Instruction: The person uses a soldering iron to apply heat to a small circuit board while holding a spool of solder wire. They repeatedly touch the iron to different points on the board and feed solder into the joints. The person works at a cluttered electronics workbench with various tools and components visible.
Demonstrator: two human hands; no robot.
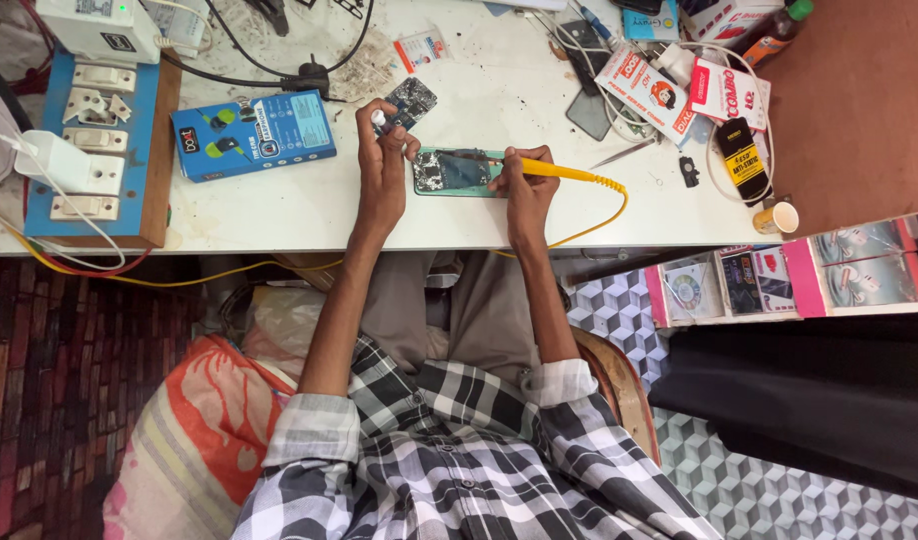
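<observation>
Though both hands cover its ends, the opened teal phone (pixel 461 171) shows circuitry; left grip (pixel 384 160) clenches a small white piece, right grip (pixel 522 180) grasps the yellow soldering iron (pixel 569 174) at three o'clock.

a checked shirt (pixel 459 450) in black, white and grey is worn, buttoned down the front with a row of small pale buttons. both sleeves are rolled up to about the elbow, forming thick folded cuffs (pixel 312 428). the forearms are left bare. grey-brown trousers (pixel 449 305) are seen at the lap, below the bench edge.
</observation>
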